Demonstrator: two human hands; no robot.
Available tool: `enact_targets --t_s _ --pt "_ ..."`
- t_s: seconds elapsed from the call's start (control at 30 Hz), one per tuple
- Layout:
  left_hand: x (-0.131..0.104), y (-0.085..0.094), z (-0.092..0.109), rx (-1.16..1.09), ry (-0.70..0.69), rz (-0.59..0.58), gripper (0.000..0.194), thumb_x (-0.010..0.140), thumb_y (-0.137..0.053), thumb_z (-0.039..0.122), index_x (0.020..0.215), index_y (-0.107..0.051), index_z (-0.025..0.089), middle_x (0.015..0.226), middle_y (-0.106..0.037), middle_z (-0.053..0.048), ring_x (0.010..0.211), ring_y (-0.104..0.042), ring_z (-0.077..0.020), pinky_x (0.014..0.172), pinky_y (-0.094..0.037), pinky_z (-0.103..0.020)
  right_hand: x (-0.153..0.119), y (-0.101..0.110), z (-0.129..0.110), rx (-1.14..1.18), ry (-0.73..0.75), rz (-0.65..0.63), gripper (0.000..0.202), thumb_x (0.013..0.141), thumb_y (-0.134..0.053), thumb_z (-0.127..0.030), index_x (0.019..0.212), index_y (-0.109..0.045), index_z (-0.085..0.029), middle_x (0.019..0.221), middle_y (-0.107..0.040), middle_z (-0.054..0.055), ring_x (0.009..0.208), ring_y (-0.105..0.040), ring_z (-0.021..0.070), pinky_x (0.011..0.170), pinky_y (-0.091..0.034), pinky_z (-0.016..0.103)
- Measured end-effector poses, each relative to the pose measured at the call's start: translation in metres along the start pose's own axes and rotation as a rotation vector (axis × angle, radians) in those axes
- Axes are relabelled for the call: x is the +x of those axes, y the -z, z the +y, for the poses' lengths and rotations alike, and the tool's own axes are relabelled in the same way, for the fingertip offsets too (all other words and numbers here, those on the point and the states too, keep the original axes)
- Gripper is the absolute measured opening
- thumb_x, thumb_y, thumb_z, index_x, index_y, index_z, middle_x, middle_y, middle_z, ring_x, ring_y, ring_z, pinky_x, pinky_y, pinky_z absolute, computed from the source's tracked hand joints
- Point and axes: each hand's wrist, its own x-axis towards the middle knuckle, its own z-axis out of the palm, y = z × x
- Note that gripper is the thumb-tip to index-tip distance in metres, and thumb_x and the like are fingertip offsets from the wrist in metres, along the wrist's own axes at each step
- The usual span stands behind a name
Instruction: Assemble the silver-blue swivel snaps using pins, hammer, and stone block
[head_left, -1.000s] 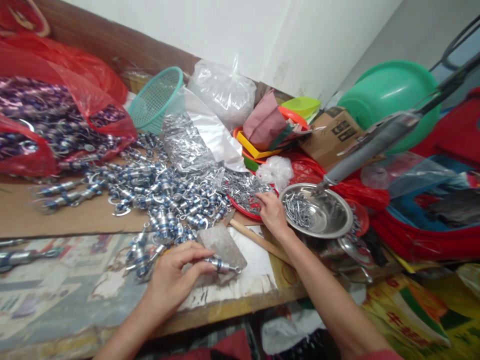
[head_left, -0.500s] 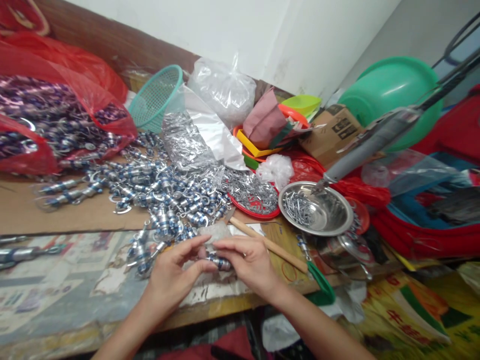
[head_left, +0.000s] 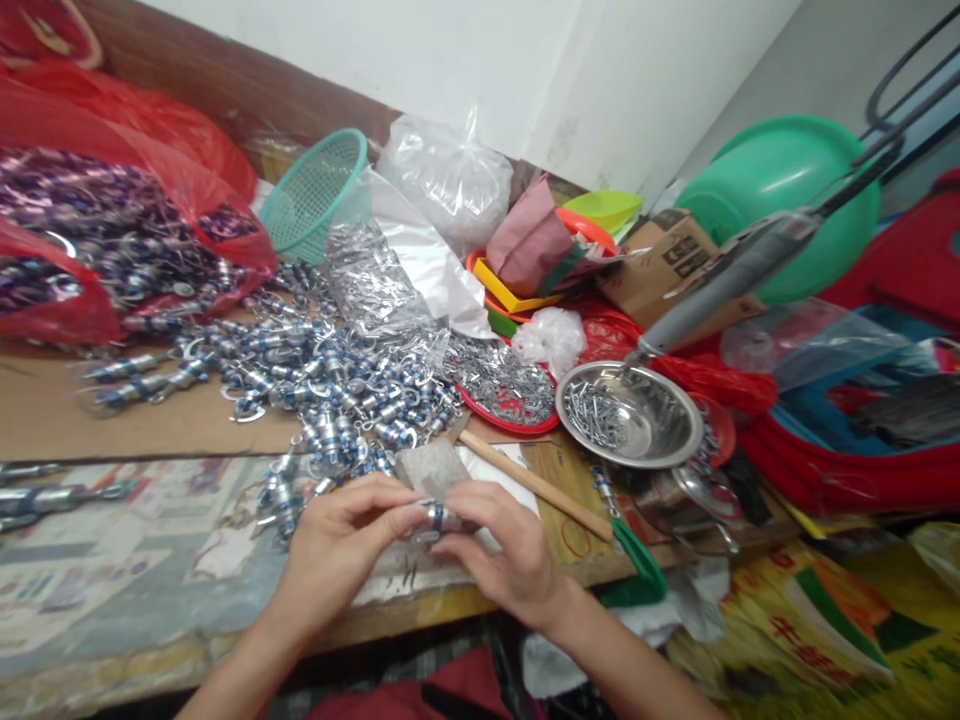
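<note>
Between the fingertips of both hands lies a small silver and blue metal fitting (head_left: 436, 516), like those in the heap. My left hand (head_left: 345, 535) pinches its left end between thumb and fingers. On the other end, the fingers of my right hand (head_left: 506, 540) are curled round it, partly hiding it. Just behind the hands sits a grey block (head_left: 433, 468). A hammer with a wooden handle (head_left: 540, 487) lies to the right of the block. To the left and behind spreads a heap of silver and blue metal fittings (head_left: 337, 385).
A red plate (head_left: 517, 428) bears small metal pieces. Beside it, a steel bowl (head_left: 675, 455) holds pins, with a grey-handled tool (head_left: 690, 300) reaching over it. A red bag (head_left: 217, 240) of purple fittings stands at left, near a green basket (head_left: 315, 195).
The fitting has turned and shifted slightly upward between my fingers. My right hand's fingers have changed their hold, and the left hand has drawn a little leftward.
</note>
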Motion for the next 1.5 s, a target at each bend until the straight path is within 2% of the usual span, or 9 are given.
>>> enact_targets --t_s 0.1,0.23,0.47,0.63,0.8,0.97,1.23,1.37,1.5 --pt "0.001 0.000 0.006 0.084 -0.011 -0.012 0.012 0.072 -0.059 0.026 0.065 -0.067 0.020 0.069 -0.062 0.000 0.068 -0.056 -0.0152 0.066 -0.041 -0.023 -0.002 0.006 0.003 -0.179 0.235 -0.033 0.028 0.076 -0.052 -0.002 0.100 -0.060 -0.015 0.094 -0.065 0.011 0.083 -0.061 0.0168 0.069 -0.051 0.027" --pt "0.001 0.000 0.009 0.161 -0.087 -0.012 0.014 0.074 -0.057 0.027 0.063 -0.063 0.020 0.072 -0.059 0.000 0.073 -0.055 -0.0156 0.069 -0.039 -0.024 -0.002 0.007 0.005 -0.220 0.281 -0.012 0.029 0.076 -0.049 -0.002 0.099 -0.062 -0.012 0.094 -0.066 0.013 0.081 -0.062 0.0176 0.066 -0.051 0.027" --pt "-0.005 -0.001 0.007 -0.142 0.242 -0.069 0.018 0.068 -0.063 0.031 0.080 -0.064 0.018 0.076 -0.068 -0.002 0.075 -0.060 -0.0181 0.069 -0.046 -0.026 0.002 -0.001 -0.006 0.080 -0.043 0.037 0.019 0.076 -0.057 -0.010 0.092 -0.067 -0.013 0.085 -0.067 0.010 0.075 -0.063 0.0149 0.067 -0.053 0.023" --pt "-0.007 -0.006 0.001 -0.396 0.340 -0.057 0.055 0.057 -0.072 0.025 0.107 -0.051 0.018 0.083 -0.067 -0.003 0.083 -0.062 -0.0198 0.072 -0.050 -0.028 0.004 0.007 -0.004 0.125 -0.283 -0.082 0.016 0.078 -0.058 -0.020 0.089 -0.069 -0.018 0.080 -0.069 0.006 0.071 -0.064 0.0146 0.064 -0.052 0.024" --pt "-0.005 -0.002 0.003 -0.427 0.420 -0.144 0.055 0.062 -0.069 0.024 0.111 -0.044 0.021 0.076 -0.063 0.000 0.073 -0.062 -0.0166 0.062 -0.048 -0.025 0.004 0.041 0.048 -0.543 -0.547 -0.165 0.024 0.085 -0.044 -0.019 0.098 -0.064 -0.021 0.096 -0.067 0.005 0.088 -0.061 0.0150 0.077 -0.045 0.024" --pt "0.001 0.002 0.002 -0.420 0.422 -0.289 0.047 0.064 -0.068 0.023 0.102 -0.042 0.021 0.069 -0.059 0.003 0.064 -0.060 -0.0145 0.056 -0.045 -0.025 0.001 0.050 0.089 -0.756 -0.656 -0.325 0.018 0.075 -0.051 -0.012 0.088 -0.063 -0.018 0.075 -0.067 0.008 0.072 -0.062 0.0210 0.064 -0.041 0.027" --pt "0.009 0.006 -0.013 -0.521 0.456 -0.280 0.042 0.058 -0.072 0.016 0.086 -0.041 0.023 0.076 -0.060 0.004 0.070 -0.063 -0.0159 0.069 -0.047 -0.031 0.013 0.051 0.086 -0.696 -0.562 -0.380 0.015 0.072 -0.055 -0.017 0.085 -0.063 -0.016 0.083 -0.064 0.007 0.078 -0.059 0.0175 0.070 -0.040 0.025" --pt "0.008 0.007 -0.013 -0.554 0.443 -0.280 0.038 0.060 -0.071 0.014 0.084 -0.042 0.023 0.074 -0.059 0.005 0.069 -0.062 -0.0149 0.068 -0.046 -0.031 0.018 0.044 0.055 -0.411 -0.469 -0.255 0.012 0.074 -0.054 -0.014 0.081 -0.064 -0.016 0.078 -0.066 0.003 0.070 -0.060 0.0123 0.065 -0.045 0.021" --pt "0.007 0.006 -0.011 -0.564 0.440 -0.276 0.038 0.060 -0.071 0.014 0.084 -0.042 0.023 0.073 -0.059 0.005 0.067 -0.062 -0.0142 0.065 -0.045 -0.029 0.018 0.017 0.016 -0.065 -0.225 -0.118 0.013 0.076 -0.054 -0.013 0.073 -0.065 -0.017 0.072 -0.067 0.003 0.068 -0.061 0.0135 0.065 -0.048 0.024"
